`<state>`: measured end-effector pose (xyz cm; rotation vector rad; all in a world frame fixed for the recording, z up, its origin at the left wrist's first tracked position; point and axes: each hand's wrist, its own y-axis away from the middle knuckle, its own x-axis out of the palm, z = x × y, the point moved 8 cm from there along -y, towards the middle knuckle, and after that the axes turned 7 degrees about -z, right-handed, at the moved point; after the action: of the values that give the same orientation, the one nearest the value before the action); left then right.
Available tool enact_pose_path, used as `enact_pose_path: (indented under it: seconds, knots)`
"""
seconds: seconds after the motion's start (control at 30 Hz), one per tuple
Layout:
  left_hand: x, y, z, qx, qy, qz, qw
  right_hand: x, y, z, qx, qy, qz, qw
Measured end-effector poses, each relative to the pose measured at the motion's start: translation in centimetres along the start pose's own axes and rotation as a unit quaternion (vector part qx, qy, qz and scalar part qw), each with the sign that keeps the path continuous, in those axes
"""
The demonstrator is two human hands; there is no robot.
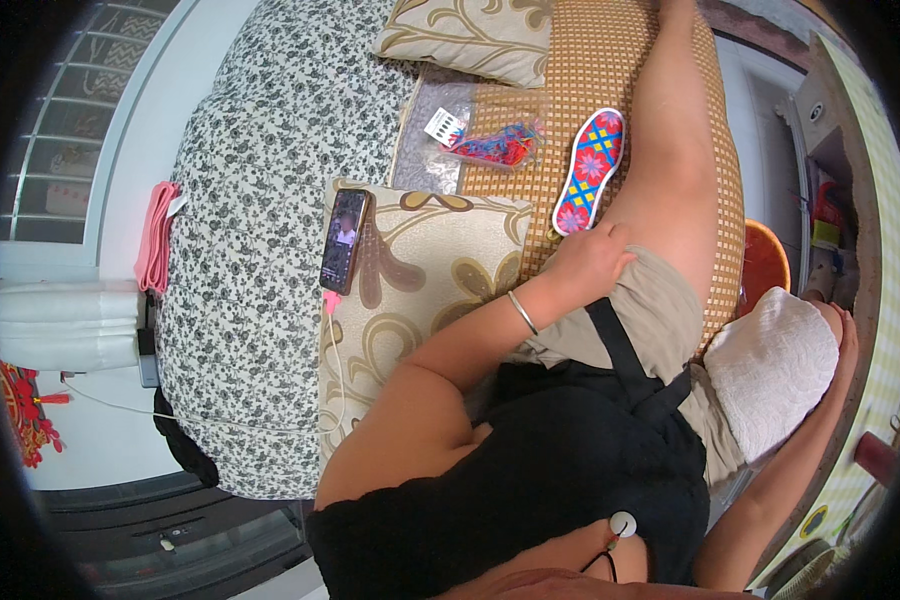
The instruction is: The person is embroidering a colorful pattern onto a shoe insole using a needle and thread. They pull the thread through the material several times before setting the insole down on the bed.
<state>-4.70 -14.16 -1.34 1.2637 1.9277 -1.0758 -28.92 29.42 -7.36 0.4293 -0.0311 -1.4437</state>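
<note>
My left hand (594, 259), with a silver bracelet at the wrist, rests with curled fingers on my thigh at the hem of the beige shorts (664, 289). Whether it grips the cloth is unclear. Just beyond it lies a patterned insole (589, 172) with a white rim, beside my outstretched leg. My right hand (849, 334) is at the far right, against my bent knee and the edge of a white towel (776, 375) draped there; its fingers are mostly hidden. A clear plastic bag of red and blue threads (499, 148) with a printed card (445, 126) lies farther up.
A lit phone (345, 241) on a pink-ended cable lies on a patterned cushion (427, 322). Another cushion (469, 37) is at the top. Floral bedding (270, 262) spreads left over the bed; a woven mat (585, 60) is under my leg. An orange bin (763, 262) stands beside the bed.
</note>
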Motion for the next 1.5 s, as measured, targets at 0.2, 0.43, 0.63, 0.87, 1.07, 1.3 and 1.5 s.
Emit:
enact_pose_path:
  seconds: [0.2,0.43,0.63,0.87,1.07,1.3,1.5]
  knots:
    - [-0.7,-0.2,0.9,0.003,-0.001,-0.013,1.000,-0.2,0.2,0.3,-0.030,0.036,-0.014,0.999]
    - [-2.3,-0.4,-1.9,0.037,0.043,-0.012,0.998,-1.0,-0.6,-0.5,-0.044,0.068,-0.027,0.996]
    - [-0.5,0.2,-0.6,0.035,0.032,0.028,0.998,-0.6,0.4,1.1,-0.079,0.121,-0.044,0.989]
    - [-2.6,-0.1,1.6,0.026,-0.010,-0.081,0.996,-0.5,0.3,0.2,-0.023,0.036,-0.040,0.998]
    - [-4.9,-0.5,1.2,-0.007,0.006,-0.136,0.991,0.4,1.2,1.1,-0.041,0.072,-0.019,0.996]
    - [-4.8,-0.4,1.5,-0.007,0.044,-0.145,0.988,0.2,0.2,0.0,-0.019,0.035,0.002,0.999]
    - [-5.5,-0.5,1.6,-0.016,0.068,-0.160,0.985,-0.2,-0.2,-0.2,-0.019,0.039,-0.011,0.999]
